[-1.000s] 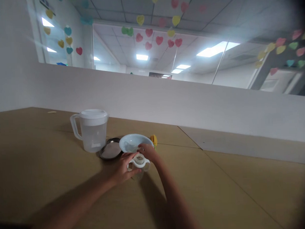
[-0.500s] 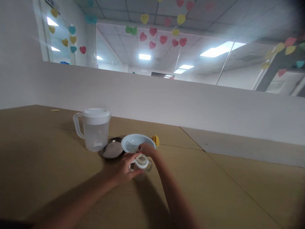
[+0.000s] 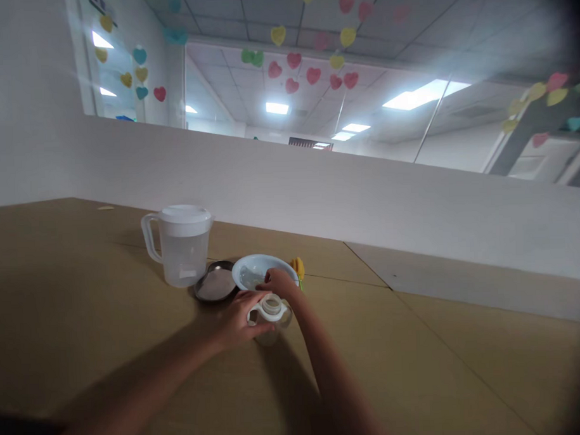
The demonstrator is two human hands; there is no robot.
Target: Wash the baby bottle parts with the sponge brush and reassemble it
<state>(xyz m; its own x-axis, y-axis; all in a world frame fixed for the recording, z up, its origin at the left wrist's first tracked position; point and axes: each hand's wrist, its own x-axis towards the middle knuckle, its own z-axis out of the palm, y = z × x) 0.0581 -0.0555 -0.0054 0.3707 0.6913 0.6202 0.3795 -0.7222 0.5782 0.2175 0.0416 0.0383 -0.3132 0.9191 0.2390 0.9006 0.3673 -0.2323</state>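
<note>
A small clear bottle with a white collar and side handles (image 3: 270, 312) stands on the tan table (image 3: 108, 325). My left hand (image 3: 239, 321) is wrapped round its left side. My right hand (image 3: 278, 282) curls over the far side of the bottle, fingers closed at its rim, just in front of a white bowl (image 3: 258, 270). What the right fingers pinch is too small to make out.
A clear plastic jug with a white lid (image 3: 181, 245) stands behind and to the left. A round metal dish (image 3: 215, 284) lies between jug and bowl. A yellow object (image 3: 298, 267) peeks out behind the bowl. A white partition wall (image 3: 365, 202) backs the table.
Both hands stay on the bottle. The view has shifted slightly, so everything sits a little to the right. The right hand's fingers have shifted slightly at the bottle's top.
</note>
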